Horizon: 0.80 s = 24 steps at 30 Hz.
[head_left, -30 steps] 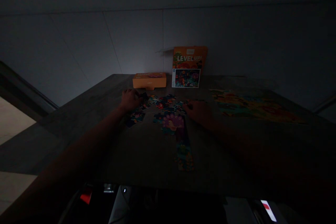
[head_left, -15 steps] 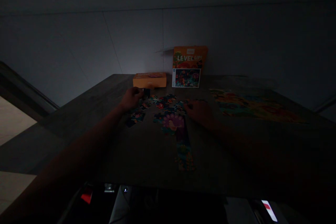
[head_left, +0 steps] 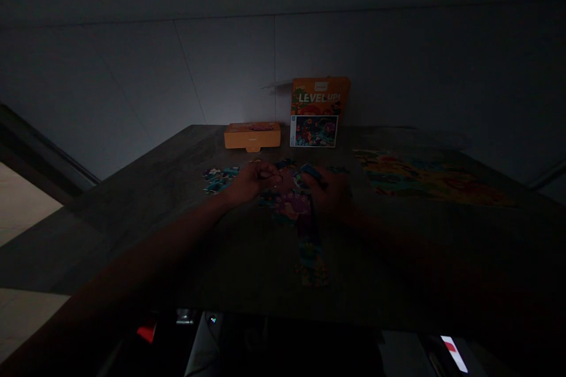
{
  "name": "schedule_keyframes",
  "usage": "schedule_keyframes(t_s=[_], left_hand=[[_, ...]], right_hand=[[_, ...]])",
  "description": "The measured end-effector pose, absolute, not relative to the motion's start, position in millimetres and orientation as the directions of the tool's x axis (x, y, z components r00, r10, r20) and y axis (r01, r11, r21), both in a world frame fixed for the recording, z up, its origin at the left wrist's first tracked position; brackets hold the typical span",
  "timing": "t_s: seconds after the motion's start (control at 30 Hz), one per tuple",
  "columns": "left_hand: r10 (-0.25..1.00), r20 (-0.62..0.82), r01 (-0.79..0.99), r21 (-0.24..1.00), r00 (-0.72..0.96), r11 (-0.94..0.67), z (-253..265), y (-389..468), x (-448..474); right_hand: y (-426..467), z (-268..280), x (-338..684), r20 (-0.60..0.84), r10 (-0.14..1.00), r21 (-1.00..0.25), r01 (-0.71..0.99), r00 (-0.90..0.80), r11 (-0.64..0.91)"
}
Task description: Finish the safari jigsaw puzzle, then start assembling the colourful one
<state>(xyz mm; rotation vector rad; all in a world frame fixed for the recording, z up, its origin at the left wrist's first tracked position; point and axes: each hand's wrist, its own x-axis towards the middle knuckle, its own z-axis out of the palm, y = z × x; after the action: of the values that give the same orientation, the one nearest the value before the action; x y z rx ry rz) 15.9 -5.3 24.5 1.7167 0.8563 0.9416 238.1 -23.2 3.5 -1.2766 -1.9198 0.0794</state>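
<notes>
Over the loose pieces at the middle of the table, my left hand (head_left: 253, 181) has its fingers curled together; the dim light hides what they may hold. My right hand (head_left: 332, 188) is closed on a blue puzzle piece (head_left: 313, 173), which is tilted up off the table. Between and below the hands lies a joined puzzle section (head_left: 292, 205) with a pink-purple fan shape and a pale bird. A strip of joined pieces (head_left: 312, 253) runs from it toward me. More loose puzzle pieces (head_left: 219, 178) lie left of my left hand.
An orange box (head_left: 252, 136) lies at the back. Beside it stands an orange "LEVEL UP!" box (head_left: 321, 94), with a picture card (head_left: 315, 131) before it. A colourful assembled puzzle (head_left: 424, 179) lies at the right. The grey wall (head_left: 230, 70) bounds the table's far side.
My left hand has moved right, from the left-hand pieces to the middle. Pieces left of it now lie differently. My right hand has shifted slightly and a blue piece shows raised in its fingers.
</notes>
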Motion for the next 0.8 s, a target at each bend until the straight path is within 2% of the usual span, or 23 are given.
schedule_keyframes(t_s=[0.1,0.2,0.37,0.53,0.63,0.7,0.8], left_hand=[[0.91,0.222,0.149,0.946,0.35,-0.289,22.9,4.1,7.7],[0.928,0.176,0.16,0.958,0.328,-0.238,23.9,6.8,4.4],[0.913,0.18,0.136,0.96,0.366,-0.243,27.5,1.6,5.0],[0.912,0.192,0.149,0.954,0.362,-0.26,28.7,0.5,5.6],[0.914,0.235,0.149,0.943,0.331,-0.297,27.7,1.8,6.6],[0.915,0.245,0.135,0.945,0.32,-0.3,25.7,2.1,7.6],[0.898,0.239,0.114,0.947,0.37,-0.299,20.4,0.8,9.4]], right_hand=[[-2.5,4.1,252.2,0.521,0.853,-0.514,0.805,0.02,0.296],[14.7,2.1,265.3,0.443,0.89,-0.522,0.838,0.108,0.158],[18.1,-0.7,268.9,0.41,0.911,-0.419,0.897,0.049,0.14],[14.0,0.2,266.4,0.412,0.904,-0.434,0.897,0.114,0.085],[9.6,0.0,264.4,0.474,0.879,-0.477,0.853,0.049,0.21],[3.7,-2.0,259.9,0.494,0.859,-0.482,0.779,-0.137,0.401],[-7.0,-7.1,249.1,0.49,0.762,-0.443,0.632,-0.423,0.636]])
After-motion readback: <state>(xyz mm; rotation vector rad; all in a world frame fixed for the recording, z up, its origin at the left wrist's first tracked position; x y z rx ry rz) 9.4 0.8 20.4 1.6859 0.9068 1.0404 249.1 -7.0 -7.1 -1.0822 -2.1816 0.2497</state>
